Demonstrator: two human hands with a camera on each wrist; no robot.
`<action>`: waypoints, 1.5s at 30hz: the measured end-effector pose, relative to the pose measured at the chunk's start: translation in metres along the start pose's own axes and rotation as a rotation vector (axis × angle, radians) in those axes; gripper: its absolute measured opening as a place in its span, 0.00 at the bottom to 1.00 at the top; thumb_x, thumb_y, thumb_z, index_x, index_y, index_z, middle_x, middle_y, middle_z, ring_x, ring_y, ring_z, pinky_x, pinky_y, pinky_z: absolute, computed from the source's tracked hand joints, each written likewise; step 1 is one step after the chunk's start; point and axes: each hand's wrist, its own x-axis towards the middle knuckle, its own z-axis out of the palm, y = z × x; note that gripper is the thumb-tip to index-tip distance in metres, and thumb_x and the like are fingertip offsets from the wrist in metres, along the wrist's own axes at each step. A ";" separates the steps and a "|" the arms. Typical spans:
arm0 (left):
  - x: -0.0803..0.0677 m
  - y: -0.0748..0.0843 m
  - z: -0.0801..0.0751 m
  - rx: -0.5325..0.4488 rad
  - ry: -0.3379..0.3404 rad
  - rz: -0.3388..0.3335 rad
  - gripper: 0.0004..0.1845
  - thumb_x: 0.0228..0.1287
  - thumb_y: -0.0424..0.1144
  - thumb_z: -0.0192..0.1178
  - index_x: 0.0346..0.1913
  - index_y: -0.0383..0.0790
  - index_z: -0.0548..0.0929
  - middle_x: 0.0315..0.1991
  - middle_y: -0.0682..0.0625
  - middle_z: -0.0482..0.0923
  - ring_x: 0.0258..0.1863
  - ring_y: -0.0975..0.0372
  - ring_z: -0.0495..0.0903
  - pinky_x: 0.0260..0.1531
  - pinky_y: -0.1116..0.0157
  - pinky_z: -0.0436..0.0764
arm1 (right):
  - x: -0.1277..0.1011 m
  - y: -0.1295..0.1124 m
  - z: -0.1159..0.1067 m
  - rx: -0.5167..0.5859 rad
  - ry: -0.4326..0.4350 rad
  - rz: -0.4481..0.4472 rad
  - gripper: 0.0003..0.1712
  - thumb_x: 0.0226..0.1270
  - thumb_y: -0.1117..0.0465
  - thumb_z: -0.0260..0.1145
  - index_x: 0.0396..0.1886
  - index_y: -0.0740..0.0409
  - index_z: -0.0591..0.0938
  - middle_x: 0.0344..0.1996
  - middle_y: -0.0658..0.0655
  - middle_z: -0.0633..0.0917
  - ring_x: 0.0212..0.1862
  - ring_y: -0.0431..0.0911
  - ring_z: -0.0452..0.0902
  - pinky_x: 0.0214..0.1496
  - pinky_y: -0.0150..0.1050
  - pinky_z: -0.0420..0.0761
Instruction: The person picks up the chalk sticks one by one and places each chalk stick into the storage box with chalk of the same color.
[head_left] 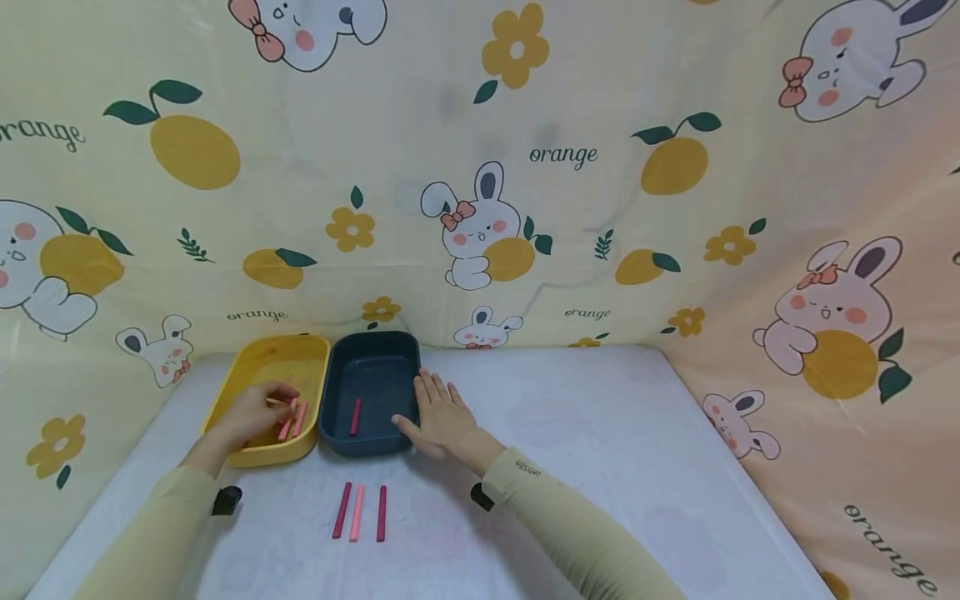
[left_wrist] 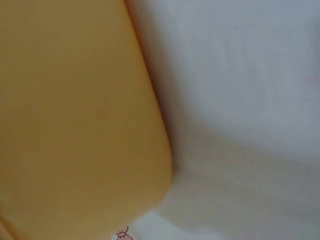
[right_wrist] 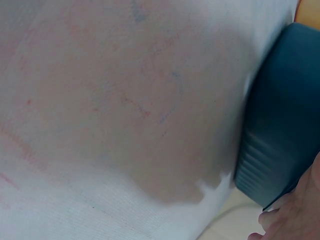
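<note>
Yellow tray [head_left: 255,362] holds two pink sticks [head_left: 292,421], the left hand [head_left: 251,412] pinching a thin stick above them. Beside it, the right hand [head_left: 442,417] rests flat, fingers straight, against the blue tray [head_left: 375,367] on the worktop [head_left: 600,433].

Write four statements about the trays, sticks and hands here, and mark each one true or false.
1. The left hand is inside the yellow tray. True.
2. The dark blue tray holds three sticks. False: only one dark pink stick lies in it.
3. Three sticks lie on the table in front of the trays. True.
4. The right hand holds a stick. False: it rests flat against the dark blue tray's right side, holding nothing.
</note>
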 end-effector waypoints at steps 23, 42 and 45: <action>0.007 -0.009 0.002 0.022 -0.026 -0.051 0.18 0.72 0.33 0.64 0.58 0.25 0.81 0.53 0.32 0.81 0.48 0.47 0.78 0.48 0.57 0.81 | 0.000 -0.002 -0.002 -0.007 0.001 -0.004 0.51 0.80 0.28 0.36 0.85 0.59 0.47 0.85 0.57 0.46 0.84 0.51 0.42 0.83 0.51 0.46; 0.006 -0.007 0.002 0.024 -0.018 -0.029 0.18 0.72 0.34 0.64 0.57 0.23 0.80 0.51 0.32 0.82 0.48 0.45 0.79 0.51 0.54 0.81 | 0.000 -0.001 0.000 0.004 0.003 -0.001 0.51 0.80 0.28 0.37 0.85 0.59 0.47 0.85 0.57 0.46 0.84 0.51 0.42 0.83 0.51 0.46; 0.006 -0.008 0.002 0.020 -0.016 -0.034 0.19 0.72 0.35 0.65 0.58 0.24 0.80 0.52 0.32 0.82 0.48 0.45 0.79 0.51 0.55 0.81 | 0.000 -0.001 0.000 0.006 0.006 -0.003 0.51 0.80 0.28 0.37 0.85 0.59 0.47 0.85 0.57 0.46 0.84 0.51 0.42 0.83 0.51 0.46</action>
